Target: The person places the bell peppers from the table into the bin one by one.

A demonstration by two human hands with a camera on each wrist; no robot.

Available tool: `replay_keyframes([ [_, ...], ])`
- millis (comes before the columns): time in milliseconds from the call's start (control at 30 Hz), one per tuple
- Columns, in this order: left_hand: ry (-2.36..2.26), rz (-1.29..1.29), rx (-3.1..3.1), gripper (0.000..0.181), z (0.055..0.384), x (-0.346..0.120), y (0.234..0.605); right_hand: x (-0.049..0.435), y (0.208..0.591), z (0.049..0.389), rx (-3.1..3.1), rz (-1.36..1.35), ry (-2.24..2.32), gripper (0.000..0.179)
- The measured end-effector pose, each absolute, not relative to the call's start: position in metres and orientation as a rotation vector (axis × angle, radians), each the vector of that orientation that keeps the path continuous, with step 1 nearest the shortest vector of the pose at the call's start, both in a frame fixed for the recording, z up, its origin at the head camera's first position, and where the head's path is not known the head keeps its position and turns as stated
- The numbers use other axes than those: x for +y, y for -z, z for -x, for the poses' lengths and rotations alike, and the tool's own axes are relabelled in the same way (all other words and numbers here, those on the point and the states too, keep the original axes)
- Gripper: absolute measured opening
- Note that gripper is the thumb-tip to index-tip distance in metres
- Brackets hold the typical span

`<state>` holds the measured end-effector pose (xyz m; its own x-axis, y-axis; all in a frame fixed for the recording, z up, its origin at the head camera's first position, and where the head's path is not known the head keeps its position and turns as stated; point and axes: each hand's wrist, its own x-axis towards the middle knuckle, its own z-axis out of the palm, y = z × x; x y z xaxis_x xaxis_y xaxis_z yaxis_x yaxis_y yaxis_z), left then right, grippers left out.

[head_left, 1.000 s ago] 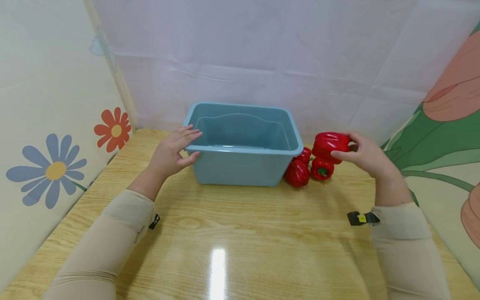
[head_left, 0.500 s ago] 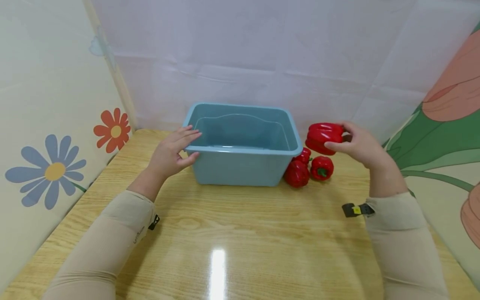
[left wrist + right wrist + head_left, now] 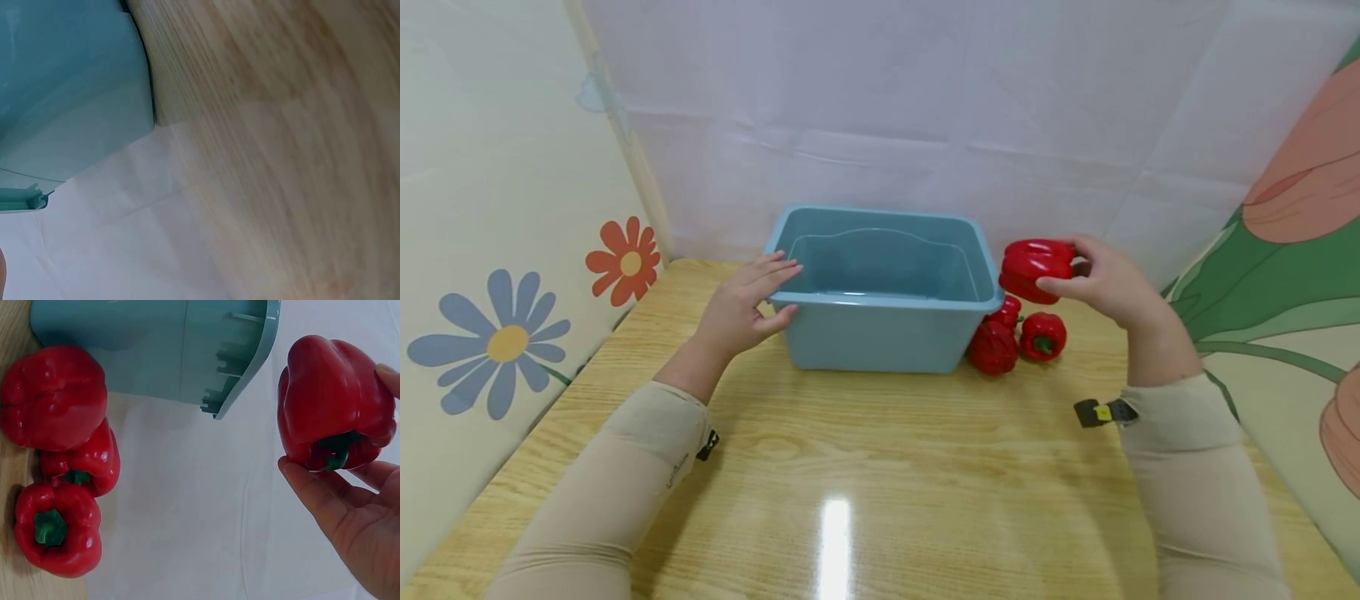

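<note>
A blue-green plastic bin (image 3: 872, 337) stands at the back of the table, and its visible inside holds nothing. My left hand (image 3: 741, 304) rests on its front left corner, fingers extended over the rim and thumb against the front. My right hand (image 3: 1108, 279) grips a red bell pepper (image 3: 1036, 268) between thumb and fingers, raised beside the bin's right rim. In the right wrist view the held pepper (image 3: 337, 400) shows its green stem. Below it on the table lie three more red peppers: one against the bin (image 3: 992, 348), one behind (image 3: 1006, 312) and one to the right (image 3: 1043, 336).
The wooden table (image 3: 895, 467) reaches a white cloth backdrop (image 3: 880, 108) behind the bin. Panels with printed flowers stand on the left and right. In the left wrist view the bin's side wall (image 3: 75, 94) appears close beside the table surface.
My right hand has carried the held pepper left and upward, away from the other peppers and toward the bin's right rim. My left hand has stayed on the bin's corner.
</note>
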<state>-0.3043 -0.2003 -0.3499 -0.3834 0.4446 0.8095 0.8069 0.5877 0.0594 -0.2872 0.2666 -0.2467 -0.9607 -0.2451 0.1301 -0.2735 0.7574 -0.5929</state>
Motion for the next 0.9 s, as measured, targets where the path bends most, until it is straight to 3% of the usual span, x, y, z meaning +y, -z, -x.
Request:
replay_keyframes([
  [900, 0.560, 0.975, -2.039, 0.052, 0.303, -0.200, 0.350, 0.232, 0.249, 0.300, -2.911, -0.488, -1.056, 0.066],
])
